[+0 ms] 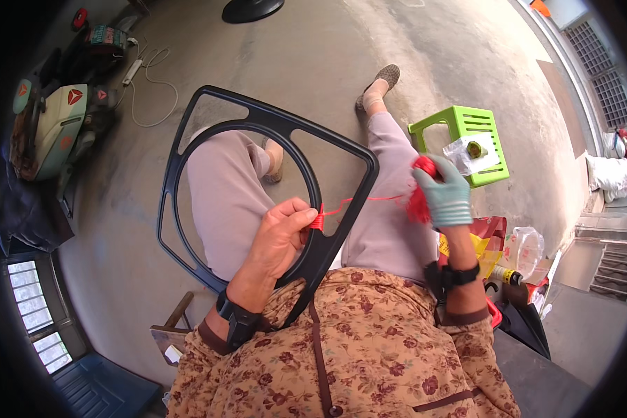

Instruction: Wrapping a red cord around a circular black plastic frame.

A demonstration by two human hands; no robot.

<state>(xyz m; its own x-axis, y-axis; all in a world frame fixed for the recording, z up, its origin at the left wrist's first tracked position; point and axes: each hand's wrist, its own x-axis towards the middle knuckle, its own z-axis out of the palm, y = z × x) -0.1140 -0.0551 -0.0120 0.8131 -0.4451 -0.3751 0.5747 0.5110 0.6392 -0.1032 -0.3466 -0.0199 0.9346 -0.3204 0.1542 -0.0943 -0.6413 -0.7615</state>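
Only a short red wrap (317, 221) sits on the black frame (188, 150), pinched by the left hand (280, 237); the gloved right hand (444, 197) grips the taut red cord bundle (419, 202).

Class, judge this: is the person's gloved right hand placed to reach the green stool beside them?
Probably yes. The right hand, holding a red string bundle, is just beside the green stool with nothing between, though it is occupied.

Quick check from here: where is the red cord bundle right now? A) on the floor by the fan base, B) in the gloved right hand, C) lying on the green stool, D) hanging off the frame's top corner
B: the red cord bundle sits in the gloved right hand, and a strand runs from it to the black frame, where the left hand pinches it.
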